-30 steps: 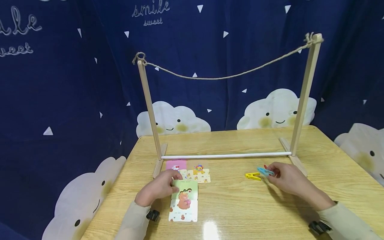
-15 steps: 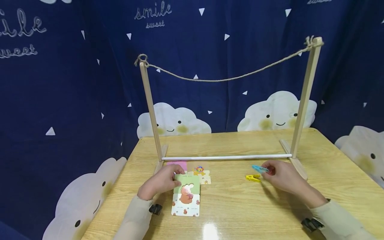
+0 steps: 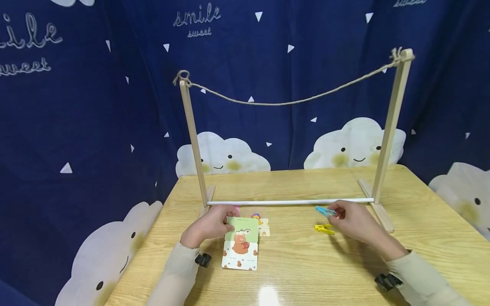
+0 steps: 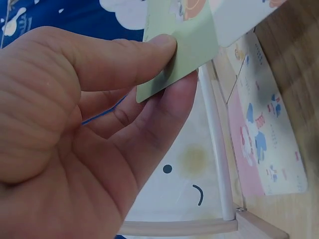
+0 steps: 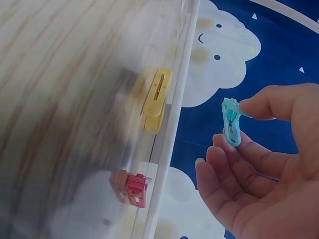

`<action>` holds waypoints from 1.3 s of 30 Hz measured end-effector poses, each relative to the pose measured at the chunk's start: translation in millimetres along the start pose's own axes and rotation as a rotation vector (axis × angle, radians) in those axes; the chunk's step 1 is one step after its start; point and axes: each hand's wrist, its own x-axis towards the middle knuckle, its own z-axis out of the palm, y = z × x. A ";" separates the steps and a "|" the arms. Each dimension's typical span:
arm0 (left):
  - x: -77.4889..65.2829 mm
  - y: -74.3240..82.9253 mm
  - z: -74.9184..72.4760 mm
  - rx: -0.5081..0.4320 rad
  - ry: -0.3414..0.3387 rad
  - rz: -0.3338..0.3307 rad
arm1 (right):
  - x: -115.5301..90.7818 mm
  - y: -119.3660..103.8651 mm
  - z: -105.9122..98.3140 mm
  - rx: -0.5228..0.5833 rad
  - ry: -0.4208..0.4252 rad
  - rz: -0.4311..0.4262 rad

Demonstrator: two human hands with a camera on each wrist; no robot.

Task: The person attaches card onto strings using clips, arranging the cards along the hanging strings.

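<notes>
A green-and-white card with a bear picture (image 3: 240,250) is pinched by its upper left corner between the thumb and fingers of my left hand (image 3: 209,223). It is raised, overlapping two other cards in the head view: a pink-topped card (image 4: 264,129) and a lion card (image 3: 264,228). My right hand (image 3: 356,223) pinches a light-blue clothespin (image 5: 232,122) between thumb and fingers. Below it on the table lies a yellow clothespin (image 3: 324,229). A red clothespin (image 5: 136,189), hidden behind the right hand in the head view, lies near the yellow one.
Beyond the hands stands a wooden frame, with a left post (image 3: 194,140) and a right post (image 3: 392,127). A sagging rope (image 3: 268,104) is tied between their tops, and a white rod (image 3: 287,202) joins them low down. A dark blue curtain (image 3: 95,106) hangs behind the table (image 3: 298,263).
My left hand has carried the bear card slightly up and to the right, covering more of the other cards. My right hand has moved left with the blue clothespin, past the yellow one.
</notes>
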 end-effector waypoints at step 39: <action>29.6 17.8 -13.6 -0.041 -0.005 0.020 | 18.7 -11.6 -13.6 -0.016 0.033 -0.006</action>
